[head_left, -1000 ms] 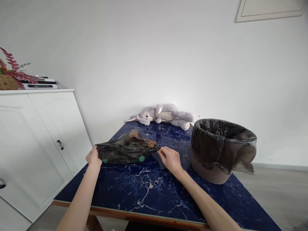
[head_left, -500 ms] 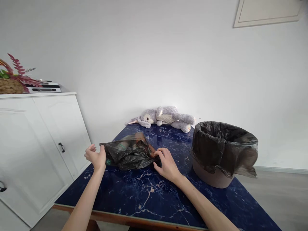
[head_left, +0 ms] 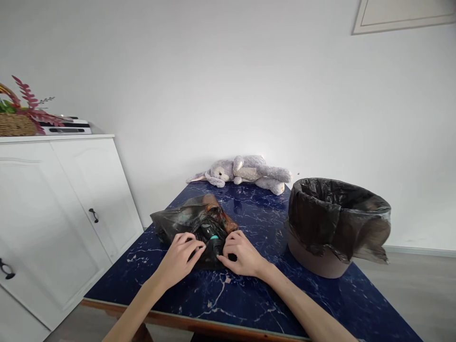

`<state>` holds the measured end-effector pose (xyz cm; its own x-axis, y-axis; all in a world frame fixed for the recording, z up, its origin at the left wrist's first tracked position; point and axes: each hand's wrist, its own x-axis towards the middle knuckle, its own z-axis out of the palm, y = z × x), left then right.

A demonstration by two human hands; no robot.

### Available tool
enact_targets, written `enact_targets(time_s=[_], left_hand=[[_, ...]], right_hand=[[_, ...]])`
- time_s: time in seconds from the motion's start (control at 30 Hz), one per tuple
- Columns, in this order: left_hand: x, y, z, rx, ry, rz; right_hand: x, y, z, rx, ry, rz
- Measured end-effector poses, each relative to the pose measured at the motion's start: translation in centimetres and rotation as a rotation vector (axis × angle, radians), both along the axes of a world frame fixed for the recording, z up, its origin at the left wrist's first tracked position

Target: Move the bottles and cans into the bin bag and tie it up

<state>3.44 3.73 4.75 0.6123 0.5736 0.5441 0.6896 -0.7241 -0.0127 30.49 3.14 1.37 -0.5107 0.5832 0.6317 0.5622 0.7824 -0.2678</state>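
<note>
A thin black plastic garbage bag [head_left: 174, 221] lies bunched on the table, and brownish things and a dark item with a teal band show through it or in its opening. At the bag's near left side, my left hand [head_left: 181, 259] is closed with curled fingers, thumb and fingertips gripping the plastic. My right hand [head_left: 242, 254] pinches the bag's near right edge between thumb and bent fingers. What exactly lies inside the bag I cannot make out.
A brown bin [head_left: 317, 259] lined with another black bag stands at the right of the blue marbled table [head_left: 228, 294]. Along the wall at the back lies a grey plush rabbit [head_left: 249, 172]. A white cabinet [head_left: 60, 204] with a flower basket [head_left: 17, 122] stands left.
My left hand has moved right and nearer, from the bag's far left corner to its near side. The teal-banded item now shows between my hands. My right hand stays on the bag.
</note>
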Motion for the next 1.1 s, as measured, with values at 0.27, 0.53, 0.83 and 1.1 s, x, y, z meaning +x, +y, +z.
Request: enact_targets(time_s=[0.27,0.53,0.83,1.1], left_hand=[[-0.1,1.5,-0.8,-0.015,0.126,0.046],[3.1,2.4,0.5,0.094,0.237,-0.065],[3.9,3.7,-0.1,0.156,0.275,-0.056],[2.8,0.0,5.9,0.060,-0.250,-0.008]], right_hand=[[-0.8,0.3,-0.7,0.034,-0.014,-0.033],[-0.6,1.0,-1.4,0.103,-0.080,-0.061],[-0.2,1.1,-1.0,0.152,-0.065,-0.184],[0.1,1.2,-0.9,0.142,-0.015,-0.342]])
